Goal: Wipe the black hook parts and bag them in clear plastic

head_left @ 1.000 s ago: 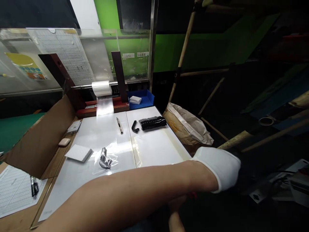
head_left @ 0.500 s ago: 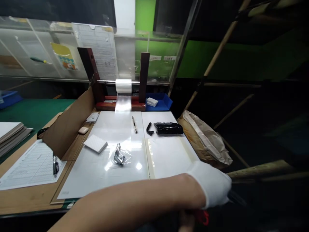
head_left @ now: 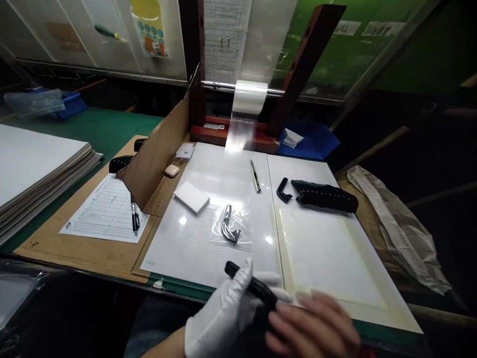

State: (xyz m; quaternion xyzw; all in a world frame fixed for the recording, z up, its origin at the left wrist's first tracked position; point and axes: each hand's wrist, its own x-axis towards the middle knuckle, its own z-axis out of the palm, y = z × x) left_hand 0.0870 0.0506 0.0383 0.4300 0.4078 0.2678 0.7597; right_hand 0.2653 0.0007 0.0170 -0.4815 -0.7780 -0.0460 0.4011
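Observation:
My left hand (head_left: 227,308), in a white glove, is closed around a glossy black bent handle (head_left: 264,289) at the table's front edge. Its tip points up and left. My bare right hand (head_left: 316,323) is blurred, with its fingers at the lower right end of that handle; whether they grip it is unclear. Beyond the hands, a chrome bent handle (head_left: 226,226) lies on clear plastic film. Another small black bent handle (head_left: 283,191) rests on the right-hand board, beside a long black wrapped bundle (head_left: 326,196).
A white foam pad (head_left: 192,197) and a utility knife (head_left: 255,175) lie on the white board. A cardboard divider (head_left: 156,149) stands to the left, near a printed sheet (head_left: 102,214) with pens. A film roll (head_left: 250,97) hangs behind; a paper sack (head_left: 402,228) is at right.
The view has swung right and down. My gloved left hand has come back from the far right to the table's front with the black handle. My right hand has risen to meet it.

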